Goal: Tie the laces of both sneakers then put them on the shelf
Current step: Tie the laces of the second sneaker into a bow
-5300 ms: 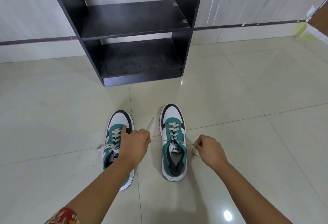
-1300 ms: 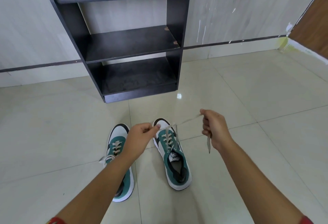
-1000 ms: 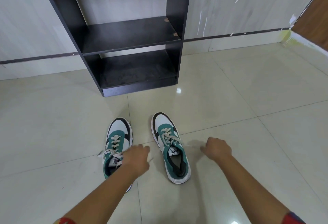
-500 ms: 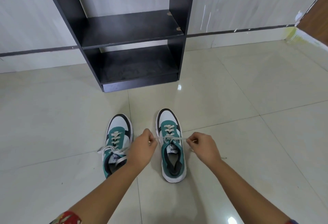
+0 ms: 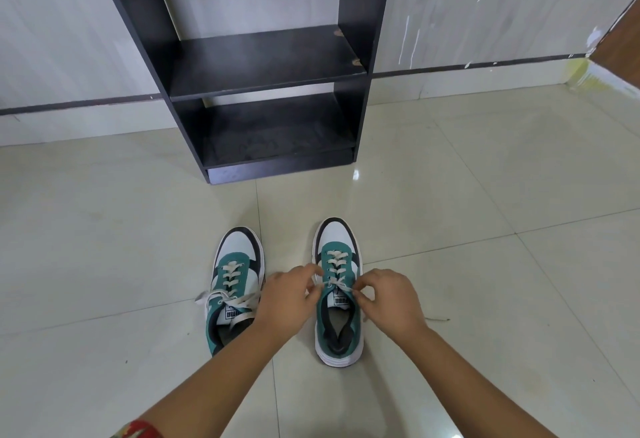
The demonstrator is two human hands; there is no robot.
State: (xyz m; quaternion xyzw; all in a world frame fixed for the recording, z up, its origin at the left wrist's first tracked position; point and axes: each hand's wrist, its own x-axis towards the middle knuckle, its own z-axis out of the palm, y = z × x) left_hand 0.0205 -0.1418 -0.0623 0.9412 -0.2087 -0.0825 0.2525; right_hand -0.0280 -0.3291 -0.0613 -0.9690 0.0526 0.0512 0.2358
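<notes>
Two green, white and black sneakers stand side by side on the tiled floor, toes pointing at the shelf. The right sneaker [image 5: 337, 330] has its cream laces [image 5: 335, 285] pinched on both sides near the tongue: my left hand [image 5: 289, 300] grips the left end, my right hand [image 5: 389, 302] the right end. The left sneaker [image 5: 233, 264] stands alone, its laces lying loosely across the tongue. A black open shelf [image 5: 266, 66] stands against the wall ahead, both visible boards bare.
Glossy cream floor tiles [image 5: 485, 229] surround the sneakers. A pale wall with a dark stripe runs behind the shelf. A brown door edge [image 5: 623, 39] shows at the far right. A thin dark thread [image 5: 438, 319] lies on the floor right of my right hand.
Both hands have drawn closer together over the right sneaker's tongue, shortening the stretch of lace between them. The sneakers have stayed in place.
</notes>
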